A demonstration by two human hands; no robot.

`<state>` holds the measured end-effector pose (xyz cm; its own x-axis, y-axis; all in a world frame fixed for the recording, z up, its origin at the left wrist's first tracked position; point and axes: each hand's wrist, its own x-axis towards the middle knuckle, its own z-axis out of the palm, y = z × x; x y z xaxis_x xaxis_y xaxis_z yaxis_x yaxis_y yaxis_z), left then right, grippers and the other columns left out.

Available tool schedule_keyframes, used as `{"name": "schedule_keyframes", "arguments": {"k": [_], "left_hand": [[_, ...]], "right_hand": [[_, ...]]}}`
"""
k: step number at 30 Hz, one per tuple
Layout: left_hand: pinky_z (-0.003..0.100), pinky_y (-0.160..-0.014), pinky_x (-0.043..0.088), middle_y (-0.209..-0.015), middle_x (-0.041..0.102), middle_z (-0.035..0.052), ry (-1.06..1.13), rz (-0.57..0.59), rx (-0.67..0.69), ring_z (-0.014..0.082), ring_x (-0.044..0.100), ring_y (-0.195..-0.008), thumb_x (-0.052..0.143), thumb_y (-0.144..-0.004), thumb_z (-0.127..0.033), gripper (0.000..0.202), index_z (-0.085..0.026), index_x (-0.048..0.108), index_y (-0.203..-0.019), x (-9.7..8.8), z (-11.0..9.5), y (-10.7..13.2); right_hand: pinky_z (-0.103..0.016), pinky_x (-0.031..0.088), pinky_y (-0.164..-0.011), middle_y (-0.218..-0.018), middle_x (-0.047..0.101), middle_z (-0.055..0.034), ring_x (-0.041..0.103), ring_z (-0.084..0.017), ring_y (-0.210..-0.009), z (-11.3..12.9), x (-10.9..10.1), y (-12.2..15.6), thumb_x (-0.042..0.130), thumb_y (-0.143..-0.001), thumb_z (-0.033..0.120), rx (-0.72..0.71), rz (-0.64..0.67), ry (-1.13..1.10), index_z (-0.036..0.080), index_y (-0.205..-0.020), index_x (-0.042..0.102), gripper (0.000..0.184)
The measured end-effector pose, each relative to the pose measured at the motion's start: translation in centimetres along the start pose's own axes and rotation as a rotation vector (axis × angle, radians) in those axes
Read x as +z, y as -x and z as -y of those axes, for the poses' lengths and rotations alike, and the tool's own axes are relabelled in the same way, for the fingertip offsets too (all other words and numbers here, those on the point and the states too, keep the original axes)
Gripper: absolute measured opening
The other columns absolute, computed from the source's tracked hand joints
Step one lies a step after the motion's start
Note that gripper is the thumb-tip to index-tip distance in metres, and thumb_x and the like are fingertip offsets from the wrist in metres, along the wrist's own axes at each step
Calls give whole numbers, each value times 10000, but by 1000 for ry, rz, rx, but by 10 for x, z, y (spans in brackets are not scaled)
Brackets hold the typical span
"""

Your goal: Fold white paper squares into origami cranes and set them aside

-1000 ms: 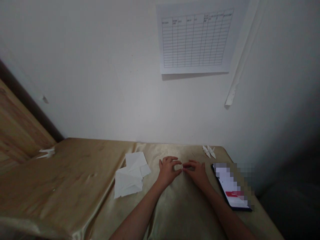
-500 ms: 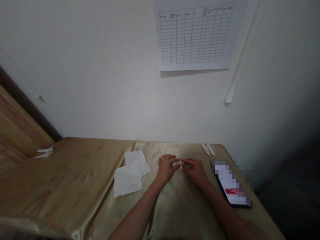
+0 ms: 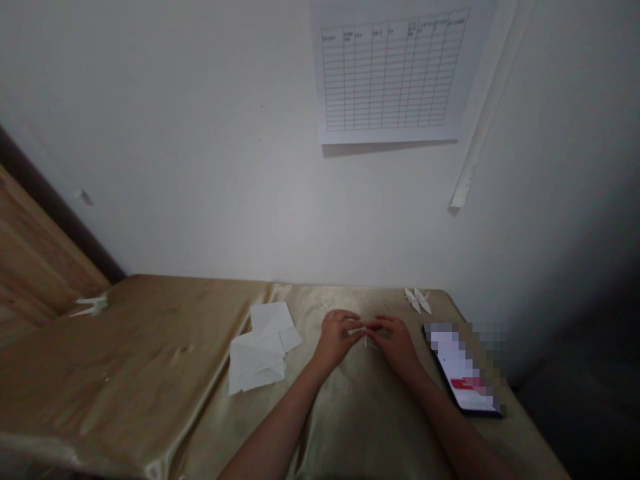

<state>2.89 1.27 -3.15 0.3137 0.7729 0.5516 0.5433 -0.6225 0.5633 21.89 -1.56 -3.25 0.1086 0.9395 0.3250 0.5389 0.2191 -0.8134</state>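
A slim folded white paper piece (image 3: 365,337) is pinched in the fingertip grip of left hand (image 3: 338,337) and right hand (image 3: 395,341) over a gold satin-draped counter (image 3: 150,353), between white paper sheets (image 3: 257,360) and a black-edged phone (image 3: 455,365) near the right edge, beneath a grid-printed white page (image 3: 393,80) with illegible headings.

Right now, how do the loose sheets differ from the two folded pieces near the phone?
Shape: the sheets are broad and fairly flat; the folded pieces are slim and pointed.
Size: each sheet looks larger than either folded piece.
Place: the sheets overlap left of the left hand; the folded pieces sit beyond the phone.
Shared: both are white, resting on the gold cloth.
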Motion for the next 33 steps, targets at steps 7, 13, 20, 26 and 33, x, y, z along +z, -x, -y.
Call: {"name": "schedule_keyframes", "arguments": {"k": [7, 13, 20, 26, 33], "left_hand": [[425, -979, 512, -1069, 804, 57, 20, 36, -23, 252, 710, -1053, 835, -825, -392, 204, -296, 838, -1005, 5, 2, 0], [426, -1008, 507, -1048, 809, 63, 41, 94, -125, 265, 707, -1074, 826, -810, -289, 186, -269, 837, -994, 0, -9, -1], [415, -1030, 491, -1016, 817, 34, 66, 108, -187, 253, 715, -1064, 819, -748, -150, 234, -255, 829, -957, -3, -13, -2], [399, -1017, 495, -984, 816, 24, 86, 71, -219, 247, 716, -1039, 827, -730, -148, 182, -245, 820, -884, -3, -15, -3], [371, -992, 501, -940, 809, 16, 96, 67, -213, 229, 717, -993, 772, -745, -123, 144, -241, 801, -822, -5, -21, -5]], "right_hand": [[-492, 418, -1093, -1091, 760, -83, 632, -295, -1159, -1, -1, 0, 744, -793, 354, -7, 17, 29, 278, -901, 830, 158], [-489, 401, -1107, -1073, 758, -74, 640, -291, -1152, 5, -3, 0, 748, -778, 333, 6, 8, 51, 286, -862, 827, 124], [-483, 403, -1092, -1038, 745, -75, 646, -295, -1122, 10, -2, 1, 734, -763, 327, -21, -37, 50, 265, -787, 811, 102], [-486, 387, -1097, -1013, 735, -76, 611, -301, -1148, 13, -1, 3, 725, -752, 289, -43, -32, 45, 260, -776, 800, 84], [-490, 377, -1100, -970, 727, -64, 612, -294, -1115, 16, -1, 4, 720, -753, 262, -83, -54, 55, 260, -751, 776, 56]]}}
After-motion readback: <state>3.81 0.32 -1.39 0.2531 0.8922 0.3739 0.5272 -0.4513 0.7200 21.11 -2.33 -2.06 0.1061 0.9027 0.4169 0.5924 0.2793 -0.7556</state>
